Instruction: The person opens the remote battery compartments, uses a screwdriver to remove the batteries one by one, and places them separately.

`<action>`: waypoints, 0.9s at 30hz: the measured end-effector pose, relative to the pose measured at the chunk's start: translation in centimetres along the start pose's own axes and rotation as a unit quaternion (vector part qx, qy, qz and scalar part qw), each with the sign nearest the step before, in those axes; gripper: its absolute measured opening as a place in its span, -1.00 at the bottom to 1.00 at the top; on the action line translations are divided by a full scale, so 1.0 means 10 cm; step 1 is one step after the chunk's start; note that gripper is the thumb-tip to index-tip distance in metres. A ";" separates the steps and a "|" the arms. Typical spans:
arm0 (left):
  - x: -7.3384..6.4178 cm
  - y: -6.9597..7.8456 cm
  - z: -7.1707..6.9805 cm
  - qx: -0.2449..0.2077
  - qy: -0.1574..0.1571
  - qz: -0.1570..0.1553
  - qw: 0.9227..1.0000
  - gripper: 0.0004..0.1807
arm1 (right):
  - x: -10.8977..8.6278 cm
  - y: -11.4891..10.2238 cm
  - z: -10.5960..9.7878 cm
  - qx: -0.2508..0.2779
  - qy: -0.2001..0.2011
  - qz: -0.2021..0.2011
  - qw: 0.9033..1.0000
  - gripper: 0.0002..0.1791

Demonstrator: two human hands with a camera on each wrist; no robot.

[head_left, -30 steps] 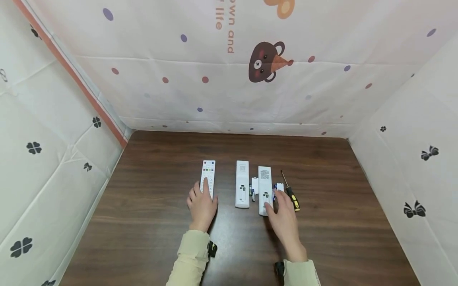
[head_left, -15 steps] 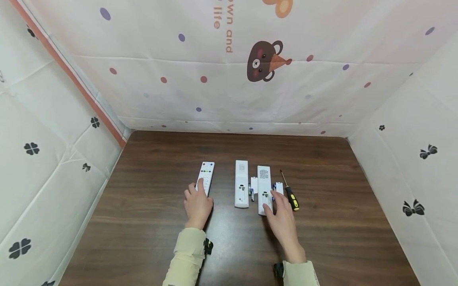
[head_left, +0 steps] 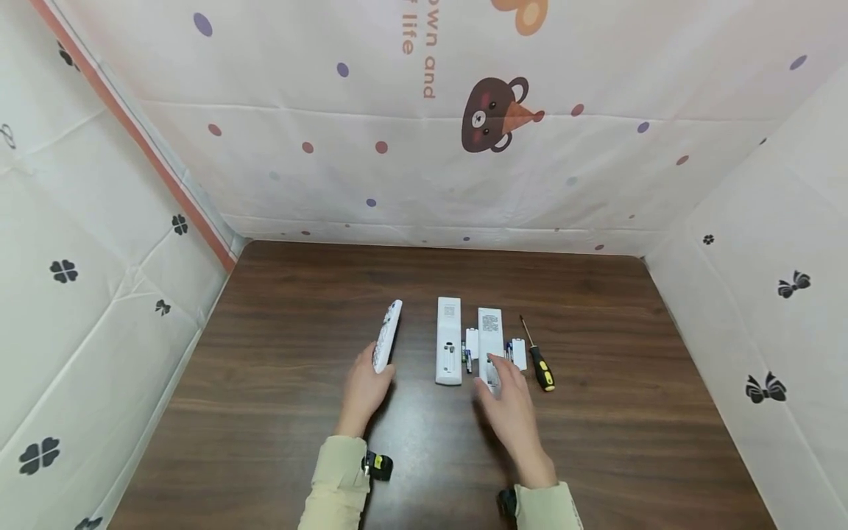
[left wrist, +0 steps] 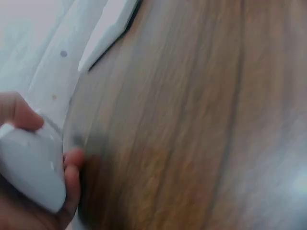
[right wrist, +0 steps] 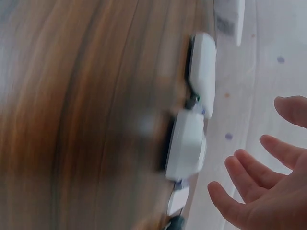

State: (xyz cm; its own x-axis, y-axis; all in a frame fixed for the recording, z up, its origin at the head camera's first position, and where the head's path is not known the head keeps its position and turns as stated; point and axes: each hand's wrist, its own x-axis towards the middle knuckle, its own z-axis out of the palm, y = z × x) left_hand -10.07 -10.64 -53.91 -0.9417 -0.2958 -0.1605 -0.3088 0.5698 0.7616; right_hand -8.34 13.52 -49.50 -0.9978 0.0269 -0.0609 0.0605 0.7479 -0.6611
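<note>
A white remote control point(head_left: 387, 335) is in the grip of my left hand point(head_left: 363, 390), tipped onto its edge so the button face turns left. In the left wrist view the thumb and fingers wrap that remote's near end point(left wrist: 33, 163). My right hand point(head_left: 511, 412) hovers by the lower end of another remote point(head_left: 491, 331), which lies back side up with its battery compartment uncovered. The right wrist view shows the right fingers point(right wrist: 244, 177) spread, holding nothing. A third remote point(head_left: 449, 331) lies between them, also back up, its compartment exposed.
Beside the two face-down remotes lie white battery covers point(head_left: 520, 355) and small batteries point(head_left: 468, 361). A yellow-and-black screwdriver point(head_left: 543, 372) is at the right. The brown wooden table point(head_left: 285, 331) meets patterned cloth walls point(head_left: 278, 177) at back and sides.
My left hand, earlier lying over the face-up remote, now grips it and has tilted it on edge. The right hand has shifted slightly left over the right remote's lower end.
</note>
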 end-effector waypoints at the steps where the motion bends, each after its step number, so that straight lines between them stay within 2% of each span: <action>1: -0.02 0.01 0.01 -0.023 -0.011 -0.001 1.000 -0.36 | -0.01 -0.03 0.02 0.005 -0.005 -0.004 1.000 -0.46; 4: -0.08 0.03 0.04 -0.102 -0.041 -0.006 0.994 -0.44 | -0.02 -0.12 0.08 0.011 -0.014 -0.022 1.000 -0.46; 7: -0.15 0.03 0.09 -0.184 -0.075 -0.014 0.980 -0.58 | -0.03 -0.23 0.13 0.013 -0.019 -0.041 0.999 -0.45; 11: -0.20 0.03 0.16 -0.228 -0.078 -0.013 0.970 -0.74 | -0.02 -0.35 0.21 0.011 -0.016 -0.063 0.998 -0.47; 14: -0.23 0.05 0.17 -0.247 -0.075 -0.005 0.966 -0.72 | -0.01 -0.41 0.28 0.010 -0.019 -0.081 0.996 -0.48; 19: -0.31 0.17 0.08 -0.298 -0.104 0.003 0.949 -0.67 | 0.01 -0.49 0.45 0.012 -0.042 -0.120 0.992 -0.46; 21: -0.36 0.23 0.04 -0.292 -0.100 0.007 0.951 -0.67 | 0.03 -0.52 0.52 0.021 -0.057 -0.133 0.989 -0.46; 23: -0.39 0.27 0.01 -0.274 -0.088 0.018 0.957 -0.67 | 0.04 -0.56 0.59 0.027 -0.072 -0.145 0.986 -0.45; 25: -0.41 0.27 0.01 -0.258 -0.072 0.024 0.963 -0.67 | 0.05 -0.58 0.65 0.031 -0.082 -0.153 0.984 -0.46; 27: -0.39 0.22 0.05 -0.256 -0.065 0.022 0.964 -0.65 | 0.06 -0.60 0.69 0.032 -0.086 -0.158 0.983 -0.48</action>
State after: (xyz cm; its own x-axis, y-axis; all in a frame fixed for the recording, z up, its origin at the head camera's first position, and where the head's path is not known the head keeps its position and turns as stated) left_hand -7.10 -7.88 -51.89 -0.9713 -0.1632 -0.1728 -0.1930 0.1174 0.9741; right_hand -9.12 4.47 -50.69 -0.9479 -0.3168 0.0341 -0.2453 0.6573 -0.7126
